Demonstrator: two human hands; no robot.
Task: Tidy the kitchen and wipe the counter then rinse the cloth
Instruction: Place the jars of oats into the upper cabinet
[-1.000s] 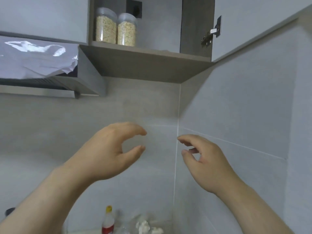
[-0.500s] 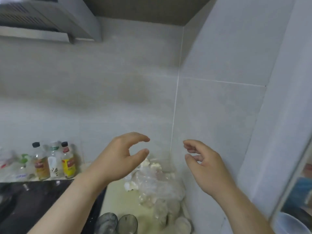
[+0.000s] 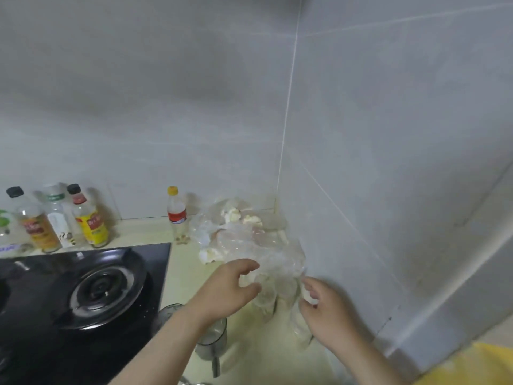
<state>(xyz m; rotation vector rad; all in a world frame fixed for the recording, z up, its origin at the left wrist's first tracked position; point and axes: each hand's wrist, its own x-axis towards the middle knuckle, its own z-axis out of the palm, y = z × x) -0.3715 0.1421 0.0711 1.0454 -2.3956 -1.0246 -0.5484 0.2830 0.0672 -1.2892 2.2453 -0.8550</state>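
Note:
Both hands hover over the pale yellow counter in the corner of the tiled walls. My left hand and my right hand are curled with fingers apart and hold nothing. Between and just beyond them stand several clear jars. Behind those lies a heap of clear plastic bags with white lumps inside. No cloth shows in the frame.
A black gas stove fills the left. Sauce bottles line the back wall, and a red-labelled bottle stands alone. Dark glass cups sit under my left forearm. The right wall is close.
The view has swung down from the open cupboard and range hood to the counter. Both empty hands have dropped with it, down to the jars and bags.

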